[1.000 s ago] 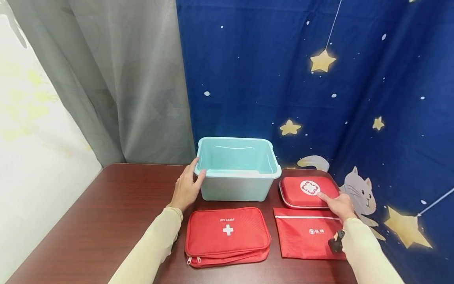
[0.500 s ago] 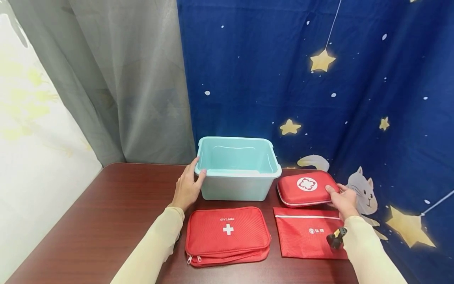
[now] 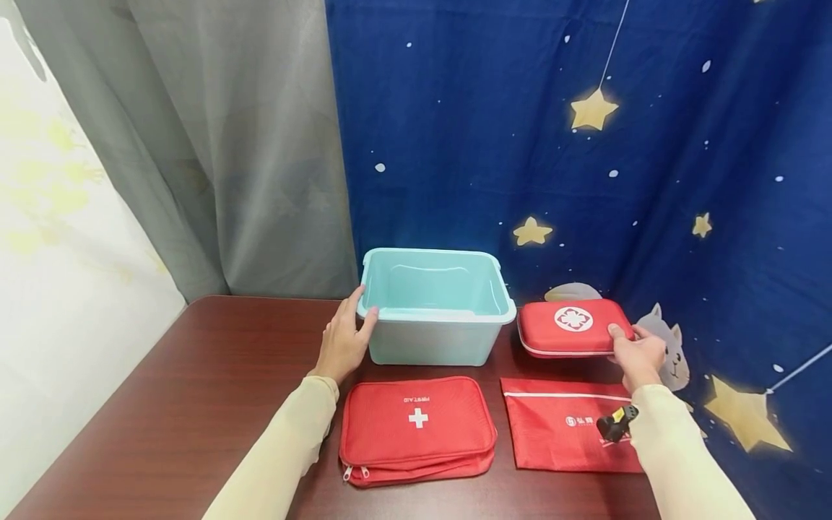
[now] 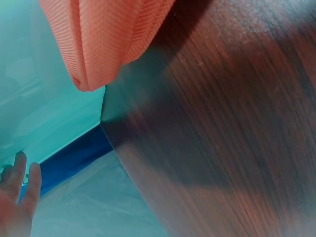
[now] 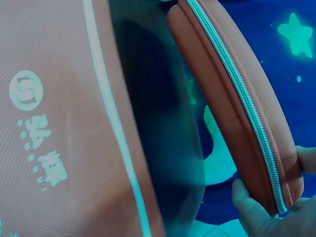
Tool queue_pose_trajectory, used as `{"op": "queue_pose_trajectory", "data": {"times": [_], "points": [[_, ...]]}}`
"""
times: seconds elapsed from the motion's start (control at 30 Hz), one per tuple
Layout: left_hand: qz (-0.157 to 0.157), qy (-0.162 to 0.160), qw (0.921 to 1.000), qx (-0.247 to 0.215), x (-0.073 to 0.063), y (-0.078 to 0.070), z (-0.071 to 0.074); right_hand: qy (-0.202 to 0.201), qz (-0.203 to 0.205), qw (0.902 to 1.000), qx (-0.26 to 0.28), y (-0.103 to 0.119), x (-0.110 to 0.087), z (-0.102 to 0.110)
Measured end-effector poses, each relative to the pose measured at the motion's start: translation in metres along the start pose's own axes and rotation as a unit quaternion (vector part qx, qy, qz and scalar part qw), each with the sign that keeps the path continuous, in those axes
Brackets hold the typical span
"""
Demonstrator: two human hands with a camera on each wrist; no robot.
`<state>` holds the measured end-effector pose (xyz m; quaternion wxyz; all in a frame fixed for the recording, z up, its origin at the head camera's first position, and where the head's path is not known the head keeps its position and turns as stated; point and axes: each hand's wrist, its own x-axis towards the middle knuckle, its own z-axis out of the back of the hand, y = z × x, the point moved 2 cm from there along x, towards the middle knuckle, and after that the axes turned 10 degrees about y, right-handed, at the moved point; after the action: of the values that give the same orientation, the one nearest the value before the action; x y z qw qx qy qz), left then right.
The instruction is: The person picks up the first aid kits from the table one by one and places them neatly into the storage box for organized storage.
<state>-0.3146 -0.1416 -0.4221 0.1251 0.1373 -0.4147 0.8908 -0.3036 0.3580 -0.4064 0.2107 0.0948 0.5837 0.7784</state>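
Note:
My right hand [image 3: 640, 355] grips the right end of a red hard-shell first-aid case [image 3: 542, 328], thumb on top and fingers beneath. The case is held up above the table, and its zipper [image 5: 247, 98] shows in the right wrist view. My left hand [image 3: 341, 339] rests against the left front corner of a light-blue plastic bin [image 3: 429, 339], its fingers [image 4: 32, 190] fairly straight. The bin's visible inside holds nothing. A red soft first-aid bag [image 3: 416, 433] with a white cross lies in front of the bin. Right of it lies a flat red zip pouch [image 3: 552, 426].
The dark brown wooden table [image 3: 214, 390] extends to the left. Behind it hang a grey curtain [image 3: 273, 180] and a blue curtain [image 3: 448, 144] with stars. Its right edge runs under my right forearm.
My right hand has taken hold of the first-aid case and lifted it off the table, shifting it slightly back. The left hand stays at the bin.

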Motion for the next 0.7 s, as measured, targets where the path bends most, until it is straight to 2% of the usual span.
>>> {"op": "queue_pose_trajectory", "data": {"times": [0.3,0.43,0.57,0.7], "points": [[-0.002,-0.001,1.0,-0.003,0.0,-0.001,0.0,0.0,-0.009,0.9979,0.064,0.022,-0.003,-0.001],[-0.004,0.003,1.0,0.002,-0.001,-0.001,0.0,-0.016,-0.014,0.9973,0.071,0.032,-0.001,0.001],[-0.002,0.01,0.9998,0.015,-0.001,0.0,0.0,-0.047,-0.036,0.9943,0.089,0.042,-0.002,0.002],[-0.007,0.015,0.9997,0.02,-0.002,0.0,0.0,-0.059,-0.037,0.9866,0.148,0.054,-0.004,0.0]]}}
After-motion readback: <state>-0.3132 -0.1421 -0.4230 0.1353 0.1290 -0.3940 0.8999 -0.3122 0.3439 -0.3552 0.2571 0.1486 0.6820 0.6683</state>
